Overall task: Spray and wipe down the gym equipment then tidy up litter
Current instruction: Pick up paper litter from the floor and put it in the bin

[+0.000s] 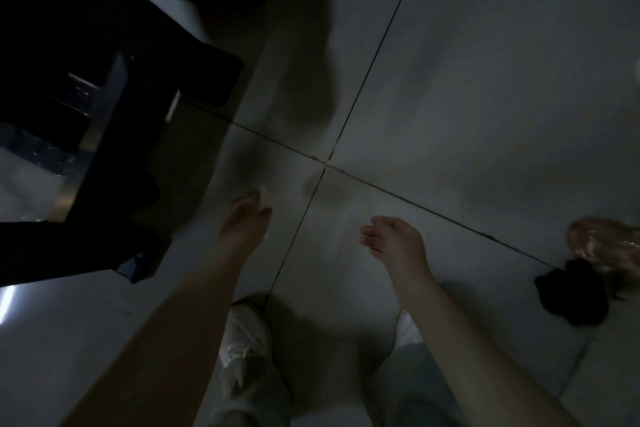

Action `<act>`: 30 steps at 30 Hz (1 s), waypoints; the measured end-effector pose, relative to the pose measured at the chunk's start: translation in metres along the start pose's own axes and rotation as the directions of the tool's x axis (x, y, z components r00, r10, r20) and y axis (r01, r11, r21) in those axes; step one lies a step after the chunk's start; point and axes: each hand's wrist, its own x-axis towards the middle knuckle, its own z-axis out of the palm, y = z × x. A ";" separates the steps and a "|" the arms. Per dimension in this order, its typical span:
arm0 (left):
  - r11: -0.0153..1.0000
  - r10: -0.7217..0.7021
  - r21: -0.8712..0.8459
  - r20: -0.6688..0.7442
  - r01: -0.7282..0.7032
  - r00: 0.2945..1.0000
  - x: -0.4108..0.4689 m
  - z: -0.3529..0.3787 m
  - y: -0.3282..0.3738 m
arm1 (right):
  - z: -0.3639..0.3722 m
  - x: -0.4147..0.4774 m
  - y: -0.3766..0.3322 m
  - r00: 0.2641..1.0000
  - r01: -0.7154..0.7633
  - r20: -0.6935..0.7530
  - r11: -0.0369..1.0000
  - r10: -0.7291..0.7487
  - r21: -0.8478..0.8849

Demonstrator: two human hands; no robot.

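You are looking straight down at a dim, grey tiled floor [485,80], and both your bare arms are reaching out over it. Your left hand [244,222] is curling its fingers round a small white scrap [266,198] of litter. The scrap is showing just past the fingertips, near the foot of the black gym equipment frame [131,97] that is filling the upper left. The blur is hiding whether the scrap is lifted or lying on the tile. Your right hand [393,239] is hanging apart from the left on the other side of a grout line, fingers loosely bent and holding nothing. Well off to the right, a crumpled brownish clear plastic wrapper [609,246] is lying on the floor, touching a bunched black cloth [571,291] just below it. Your white shoe [246,336] is standing under your left forearm, beside pale trouser legs.
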 end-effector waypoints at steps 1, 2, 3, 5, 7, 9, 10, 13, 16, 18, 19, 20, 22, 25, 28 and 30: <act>1.000 0.001 -0.009 0.011 -0.001 1.000 -0.009 -0.008 0.008 | -0.004 -0.008 -0.008 1.000 -0.013 -0.001 1.000 0.013 0.022; 1.000 0.010 -0.008 0.018 -0.010 1.000 -0.020 -0.018 0.018 | -0.009 -0.017 -0.017 1.000 -0.020 -0.002 0.999 0.020 0.045; 1.000 0.026 -0.011 0.009 -0.026 1.000 -0.028 -0.030 0.027 | -0.013 -0.027 -0.025 1.000 -0.022 0.000 0.998 0.022 0.060; 0.999 0.048 -0.018 -0.037 -0.048 0.998 -0.047 -0.053 0.047 | -0.024 -0.047 -0.044 1.000 -0.014 0.004 0.996 0.013 0.092; 0.997 0.077 0.007 -0.044 -0.076 0.996 -0.064 -0.080 0.073 | -0.039 -0.068 -0.068 1.000 -0.001 -0.005 0.989 0.002 0.145; 0.993 0.118 0.024 -0.040 -0.117 0.992 -0.081 -0.105 0.102 | -0.055 -0.089 -0.093 1.000 0.003 -0.013 0.981 0.000 0.194; 0.991 0.134 0.014 -0.041 -0.134 0.990 -0.093 -0.120 0.120 | -0.066 -0.102 -0.108 1.000 0.002 -0.020 0.977 0.002 0.214; 0.986 0.163 -0.045 -0.019 -0.163 0.986 -0.135 -0.160 0.174 | -0.104 -0.140 -0.148 0.998 -0.001 -0.055 0.966 0.015 0.258; 0.979 0.183 -0.093 -0.006 -0.183 0.983 -0.187 -0.203 0.231 | -0.145 -0.185 -0.195 0.995 -0.008 -0.092 0.961 0.035 0.278; 0.971 0.215 -0.108 0.014 -0.213 0.976 -0.218 -0.234 0.278 | -0.174 -0.215 -0.233 0.993 0.008 -0.118 0.959 0.027 0.283; 0.969 0.223 -0.112 0.021 -0.219 0.975 -0.226 -0.243 0.293 | -0.180 -0.221 -0.245 0.993 0.013 -0.118 0.959 0.021 0.282; 0.964 0.241 -0.119 0.016 -0.237 0.970 -0.234 -0.255 0.316 | -0.191 -0.229 -0.267 0.991 0.020 -0.130 0.961 0.016 0.275; 0.956 0.261 -0.147 0.026 -0.254 0.965 -0.240 -0.270 0.352 | -0.203 -0.236 -0.300 0.987 0.028 -0.161 0.948 0.025 0.318; 0.947 0.251 -0.219 0.046 -0.235 0.967 -0.229 -0.293 0.412 | -0.214 -0.231 -0.359 0.981 0.016 -0.187 0.926 0.059 0.377; 0.917 0.213 -0.358 0.065 -0.177 0.975 -0.221 -0.304 0.450 | -0.211 -0.224 -0.406 0.983 0.017 -0.174 0.921 0.055 0.389; 0.900 0.194 -0.415 0.111 -0.131 0.975 -0.198 -0.322 0.489 | -0.209 -0.211 -0.456 0.984 0.018 -0.169 0.902 0.061 0.431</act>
